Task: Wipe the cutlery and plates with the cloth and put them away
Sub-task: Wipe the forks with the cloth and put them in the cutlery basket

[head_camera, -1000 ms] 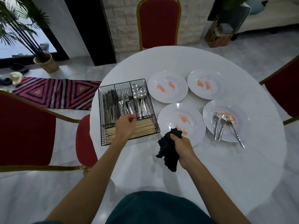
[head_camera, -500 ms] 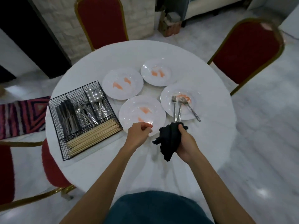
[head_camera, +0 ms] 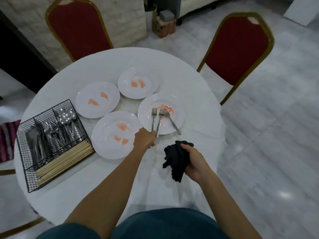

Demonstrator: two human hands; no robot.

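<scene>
Far left on the round white bench [head_camera: 110, 62]: black wire basket [head_camera: 23, 152], with spoons [head_camera: 66, 115] and other cutlery in its rear compartments and chopsticks [head_camera: 65, 159] lying across the front one. Next, four white plates clustered mid-bench, each smeared orange: left plate [head_camera: 82, 104], near plate [head_camera: 105, 135], far plate [head_camera: 127, 90], right plate [head_camera: 146, 109]. Three forks lie on the right plate, tines inward, handles over its near rim. Your left hand [head_camera: 144, 139] sits at that rim, fingers curled against the handle end of the leftmost fork [head_camera: 153, 117]. The tips are hidden behind the knuckles, so I cannot tell whether the pinch is closed. Further right, your right hand [head_camera: 195, 163] holds the bunched black cloth [head_camera: 176, 161], fingers wrapped round it, clear of the plates, near the bench edge.
</scene>
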